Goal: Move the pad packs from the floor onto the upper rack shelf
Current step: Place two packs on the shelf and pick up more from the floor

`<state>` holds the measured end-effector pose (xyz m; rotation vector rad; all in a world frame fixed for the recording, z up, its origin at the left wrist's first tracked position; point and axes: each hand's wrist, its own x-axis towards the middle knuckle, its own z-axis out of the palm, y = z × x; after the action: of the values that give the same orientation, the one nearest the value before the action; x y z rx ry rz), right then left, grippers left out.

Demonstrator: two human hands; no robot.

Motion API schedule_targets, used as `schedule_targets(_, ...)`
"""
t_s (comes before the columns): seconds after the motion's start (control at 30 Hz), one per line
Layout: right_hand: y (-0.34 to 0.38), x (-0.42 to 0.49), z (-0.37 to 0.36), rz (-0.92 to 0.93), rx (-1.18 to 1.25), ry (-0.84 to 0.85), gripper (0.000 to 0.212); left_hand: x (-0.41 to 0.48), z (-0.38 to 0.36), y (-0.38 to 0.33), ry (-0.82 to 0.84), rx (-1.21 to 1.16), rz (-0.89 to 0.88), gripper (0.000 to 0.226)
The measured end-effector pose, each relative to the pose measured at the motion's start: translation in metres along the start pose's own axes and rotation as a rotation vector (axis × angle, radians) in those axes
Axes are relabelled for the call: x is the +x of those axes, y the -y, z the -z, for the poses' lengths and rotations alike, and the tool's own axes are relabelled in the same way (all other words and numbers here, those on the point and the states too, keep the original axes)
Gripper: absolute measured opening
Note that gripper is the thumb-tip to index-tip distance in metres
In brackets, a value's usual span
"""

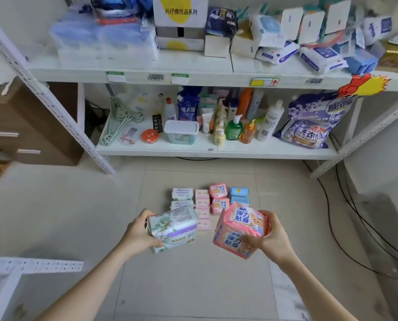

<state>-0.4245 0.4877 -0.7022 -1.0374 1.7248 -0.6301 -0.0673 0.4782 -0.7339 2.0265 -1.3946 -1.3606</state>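
Two packs are being held, one per hand: the left hand (pixel 137 235) is gripping a green-and-white pack (pixel 173 228) by its end, and the right hand (pixel 270 237) is curling round a pink pack (pixel 239 230). More packs (pixel 207 205) are lying on the floor just beyond both grips. The upper shelf (pixel 216 76) is sitting well above and ahead. Judgement: lifting both level and aiming for the bare strip above the left grip is looking safest.
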Motion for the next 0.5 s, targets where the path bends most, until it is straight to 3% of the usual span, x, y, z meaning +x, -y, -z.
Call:
schedule_targets(0.27, -0.102, 0.074, -0.069, 0.000, 0.029, 0.034, 0.074, 0.087, -0.067, 0.126, 0.075, 0.076, -0.003, 0.064)
schedule_targets(0.5, -0.239, 0.169, -0.139, 0.017, 0.011, 0.044, 0.079, 0.179, -0.154, 0.259, 0.078, 0.066, -0.053, 0.066)
